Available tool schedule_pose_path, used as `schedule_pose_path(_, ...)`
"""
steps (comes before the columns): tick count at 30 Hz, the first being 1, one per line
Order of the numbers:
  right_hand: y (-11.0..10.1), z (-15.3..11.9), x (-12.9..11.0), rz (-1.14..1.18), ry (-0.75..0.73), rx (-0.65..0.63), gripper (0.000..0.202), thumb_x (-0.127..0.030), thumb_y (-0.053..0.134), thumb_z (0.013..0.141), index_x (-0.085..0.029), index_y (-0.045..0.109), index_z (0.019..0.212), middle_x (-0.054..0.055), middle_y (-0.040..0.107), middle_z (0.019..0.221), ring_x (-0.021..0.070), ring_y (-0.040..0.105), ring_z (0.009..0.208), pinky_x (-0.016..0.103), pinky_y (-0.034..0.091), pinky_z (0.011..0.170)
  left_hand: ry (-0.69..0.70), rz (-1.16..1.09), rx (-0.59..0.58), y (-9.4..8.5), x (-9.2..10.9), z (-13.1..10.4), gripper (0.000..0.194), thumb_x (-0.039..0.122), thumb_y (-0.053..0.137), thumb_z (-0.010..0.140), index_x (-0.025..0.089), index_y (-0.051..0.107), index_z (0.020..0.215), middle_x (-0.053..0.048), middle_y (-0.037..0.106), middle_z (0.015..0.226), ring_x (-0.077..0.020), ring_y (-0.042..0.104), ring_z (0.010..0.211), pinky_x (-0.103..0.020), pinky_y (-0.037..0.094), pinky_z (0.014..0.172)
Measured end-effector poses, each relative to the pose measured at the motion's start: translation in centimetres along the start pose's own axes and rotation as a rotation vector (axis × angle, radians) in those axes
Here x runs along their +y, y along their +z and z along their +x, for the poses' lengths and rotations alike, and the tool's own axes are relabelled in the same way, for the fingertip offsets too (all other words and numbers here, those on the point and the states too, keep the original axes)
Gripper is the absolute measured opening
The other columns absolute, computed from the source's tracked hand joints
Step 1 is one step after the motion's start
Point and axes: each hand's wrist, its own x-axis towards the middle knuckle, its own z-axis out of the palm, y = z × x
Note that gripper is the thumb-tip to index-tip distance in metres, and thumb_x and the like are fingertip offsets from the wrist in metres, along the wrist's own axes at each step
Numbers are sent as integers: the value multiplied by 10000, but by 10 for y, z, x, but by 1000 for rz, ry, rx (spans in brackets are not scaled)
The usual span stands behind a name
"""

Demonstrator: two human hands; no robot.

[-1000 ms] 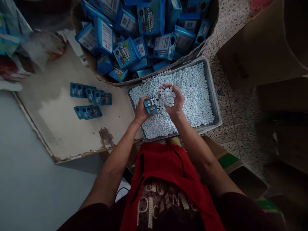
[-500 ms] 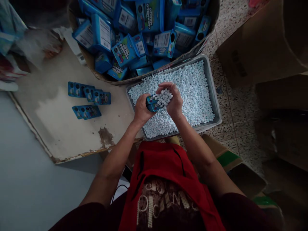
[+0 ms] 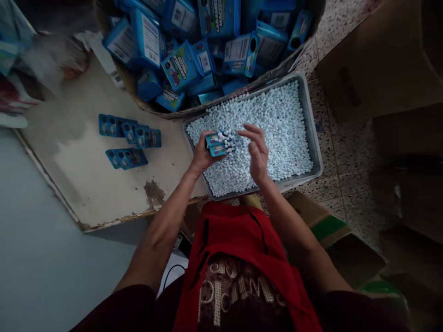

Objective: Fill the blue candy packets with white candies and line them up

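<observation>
The left hand (image 3: 200,156) holds a small blue box (image 3: 217,144) over the metal tray (image 3: 313,138), its grip clamped on the box from the near side, thumb and fingers wrapped around the lower end. A few white candies (image 3: 221,137) sit piled on the open top of the box, just beyond the left grip. The right hand (image 3: 256,150) hangs just to the right of the box, not touching it, with its grip apart: the fingers (image 3: 249,130) are spread and loosely curved, pointing toward the box, and they hold nothing that can be seen. Beneath both hands the tray is filled with loose white pellets (image 3: 277,124) reaching nearly to its rim. Beyond the hands, a large round basket (image 3: 145,107) is heaped with bigger blue cartons (image 3: 180,69) lying at all angles. Well to the left of the left grip, on a worn pale desk (image 3: 86,184), two short rows of small blue boxes (image 3: 129,144) lie flat, overlapping one another. To the right of the right hand, past the tray's edge, brown cardboard boxes (image 3: 374,69) stand on the speckled floor (image 3: 342,175). Close to the person's body a red garment (image 3: 238,244) shows between the forearms.
</observation>
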Motion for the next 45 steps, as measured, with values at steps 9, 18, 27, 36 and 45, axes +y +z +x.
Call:
schedule_pose_path(9,-59,-72,99,-820,169,173,682,-707,399,1072,-216,630,1484,211,517,1594,378,433,1567,676,335,1321,-61,700,-112,-44,10,5,603,87,867,588,237,639,1126,-130,698,1133,-438,639,1102,-589,525,989)
schedule_pose_path(18,-2,0,103,-514,139,152,603,-674,551,1015,-228,735,1376,170,641,1499,333,552,1468,587,389,1307,-37,717,-221,35,39,42,551,2,784,702,218,689,1200,-162,720,1183,-481,611,1203,-622,468,1045)
schedule_pose_path(27,-6,46,70,446,384,250,662,-836,503,943,-260,761,1143,97,782,1187,338,726,1242,592,598,1063,104,181,-229,5,45,36,733,367,978,703,280,563,1300,-74,707,1294,-325,700,1190,-453,571,1022)
schedule_pose_path(36,5,43,2,583,333,116,637,-816,510,961,-259,733,1175,103,771,1150,323,749,1187,541,653,976,172,-13,-42,0,24,-6,681,364,917,786,273,539,1346,-87,685,1348,-283,691,1245,-436,566,1082)
schedule_pose_path(45,24,45,-2,385,291,65,774,-901,335,974,-277,714,1231,115,737,1209,339,712,1267,547,650,991,90,163,-4,-11,6,2,646,209,874,698,272,573,1267,-72,694,1253,-308,680,1198,-456,563,1055)
